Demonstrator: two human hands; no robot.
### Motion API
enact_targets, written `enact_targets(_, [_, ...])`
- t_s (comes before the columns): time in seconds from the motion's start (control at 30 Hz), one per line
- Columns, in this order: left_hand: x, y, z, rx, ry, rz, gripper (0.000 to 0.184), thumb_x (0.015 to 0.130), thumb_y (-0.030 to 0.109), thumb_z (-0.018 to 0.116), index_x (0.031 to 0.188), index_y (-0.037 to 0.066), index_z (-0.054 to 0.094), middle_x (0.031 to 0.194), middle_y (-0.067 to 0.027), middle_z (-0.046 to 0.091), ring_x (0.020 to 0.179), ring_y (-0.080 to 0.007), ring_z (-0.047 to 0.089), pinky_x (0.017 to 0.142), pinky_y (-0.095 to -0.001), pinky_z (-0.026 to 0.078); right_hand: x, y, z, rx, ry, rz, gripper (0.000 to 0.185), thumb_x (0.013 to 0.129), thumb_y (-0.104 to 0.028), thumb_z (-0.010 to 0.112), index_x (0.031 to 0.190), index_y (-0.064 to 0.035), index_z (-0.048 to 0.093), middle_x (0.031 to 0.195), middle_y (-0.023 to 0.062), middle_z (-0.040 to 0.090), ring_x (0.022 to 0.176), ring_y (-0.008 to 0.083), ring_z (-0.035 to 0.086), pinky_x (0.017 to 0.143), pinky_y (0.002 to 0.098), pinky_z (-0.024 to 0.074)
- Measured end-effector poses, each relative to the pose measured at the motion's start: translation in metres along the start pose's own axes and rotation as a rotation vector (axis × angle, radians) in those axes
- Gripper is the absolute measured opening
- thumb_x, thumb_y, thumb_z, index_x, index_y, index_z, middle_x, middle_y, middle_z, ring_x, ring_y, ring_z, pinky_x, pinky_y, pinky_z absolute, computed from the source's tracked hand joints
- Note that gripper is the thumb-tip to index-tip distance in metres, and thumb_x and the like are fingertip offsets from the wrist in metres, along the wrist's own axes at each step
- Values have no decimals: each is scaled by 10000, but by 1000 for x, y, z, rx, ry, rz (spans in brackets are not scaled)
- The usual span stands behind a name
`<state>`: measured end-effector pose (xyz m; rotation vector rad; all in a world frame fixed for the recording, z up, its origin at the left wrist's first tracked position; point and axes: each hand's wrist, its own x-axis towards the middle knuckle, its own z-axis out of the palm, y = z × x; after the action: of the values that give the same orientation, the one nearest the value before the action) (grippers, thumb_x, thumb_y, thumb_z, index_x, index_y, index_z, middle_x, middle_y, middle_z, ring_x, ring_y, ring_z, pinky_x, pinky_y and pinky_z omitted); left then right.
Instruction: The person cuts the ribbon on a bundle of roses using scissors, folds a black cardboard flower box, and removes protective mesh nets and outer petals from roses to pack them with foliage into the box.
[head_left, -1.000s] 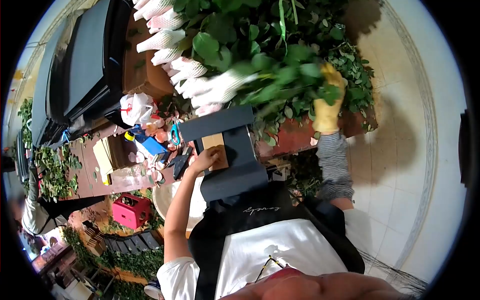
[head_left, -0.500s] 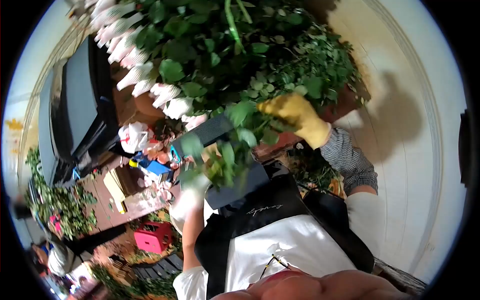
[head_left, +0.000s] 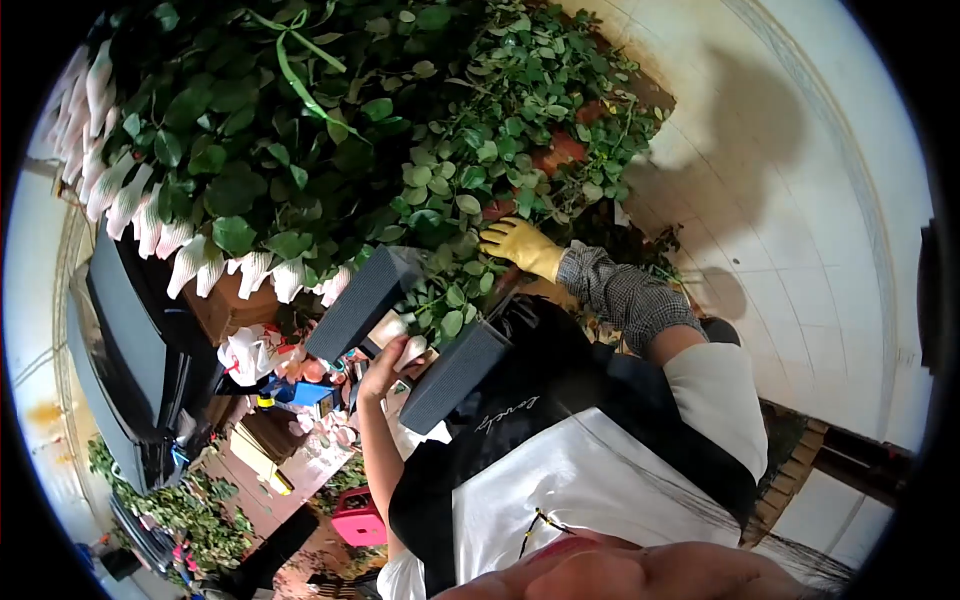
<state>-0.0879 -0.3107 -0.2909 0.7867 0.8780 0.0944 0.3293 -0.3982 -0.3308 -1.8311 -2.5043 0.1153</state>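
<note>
My bare left hand (head_left: pixel 383 367) is closed around roses with white-sleeved heads (head_left: pixel 408 350), at the near end of a gap between two dark grey ribbed blocks. One block (head_left: pixel 362 300) lies on the far side, the other block (head_left: pixel 455 372) close to my apron. Leafy rose stems (head_left: pixel 448 308) run through the gap toward the right. At their other end my right hand (head_left: pixel 520 248), in a yellow glove, rests against leaves with its fingers stretched and slightly apart. Beyond both hands is a large heap of roses (head_left: pixel 290 150), their sleeved heads (head_left: pixel 190 262) lined up at the left.
A loose green strap (head_left: pixel 305 85) lies over the heap. To the left are a black-framed panel (head_left: pixel 125 330), a white plastic bag (head_left: pixel 245 355), a blue box (head_left: pixel 310 395) and scattered petals. A pink stool (head_left: pixel 358 517) stands lower left, near cut foliage (head_left: pixel 195 505). A tiled wall (head_left: pixel 800 200) bounds the right.
The leafy roses, blurred above the blocks before, now lie between them. My gloved hand has moved left and down, its fingers more stretched. The view has shifted.
</note>
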Motion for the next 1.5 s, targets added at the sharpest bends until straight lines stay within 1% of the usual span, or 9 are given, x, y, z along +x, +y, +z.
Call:
enact_targets(0.1, [17,-17,-19,323,20,-70,519,925,297,728,1286,-49,590,1049,-20,641,926,-101,572,782,-267,477,-10,11,86,593,271,-1,453,939,-85,445,1372,-194,517,1471,58,496,1343,266,460,1170,415,306])
enact_targets(0.17, [10,-14,-7,329,30,28,492,929,281,724,1275,-45,600,1023,-8,634,920,-103,564,808,-263,469,-8,-13,-31,124,-163,30,510,916,-114,470,1422,-174,477,1508,50,464,1379,254,431,1214,411,236])
enact_targets(0.3, [3,-38,-10,339,138,249,357,975,193,651,1279,15,599,1150,-27,653,1045,-158,599,949,-289,452,-8,-24,-76,209,270,39,782,760,46,593,1493,-146,402,1472,113,482,1382,293,422,1212,468,257])
enact_targets(0.47, [15,-47,-18,588,321,303,369,1017,280,573,1218,-23,640,1095,-80,701,1029,-159,620,923,-296,477,3,-8,-21,99,-37,98,556,845,-68,634,1387,-107,517,1392,136,552,1277,313,509,1150,458,344])
enact_targets(0.83, [11,-35,1,245,311,311,444,992,357,623,1200,-34,643,967,-74,708,866,-155,693,779,-298,556,-5,-34,-100,322,370,34,439,737,3,709,1162,-82,640,1334,96,589,1272,288,521,1144,446,358])
enact_targets(1.0, [13,-42,-23,-305,1,140,462,1002,264,608,1396,53,492,1290,-105,610,1143,-224,616,964,-345,495,-30,-31,-9,230,101,-62,255,875,-72,597,1106,-163,652,1443,68,538,1366,282,445,1204,419,269])
enact_targets(1.23, [-7,-35,16,1031,284,551,599,814,106,750,1371,149,536,1270,-195,539,1143,-423,542,992,-438,456,10,-11,-93,687,-335,206,379,953,-228,618,1317,-126,604,1342,115,621,1207,273,604,1011,389,487])
enact_targets(1.4, [-4,-12,6,1196,325,555,507,873,182,726,1331,86,532,1182,-233,551,1050,-439,585,864,-450,507,109,32,-171,329,555,121,355,914,-109,631,1268,-101,611,1297,96,610,1176,317,557,1053,456,424])
enact_targets(1.5, [6,-1,4,1279,238,415,498,905,322,692,1314,94,523,938,-250,637,871,-474,633,751,-495,511,157,85,-122,-52,461,152,306,862,-112,633,1165,-115,679,1246,112,644,1212,306,551,1089,463,379])
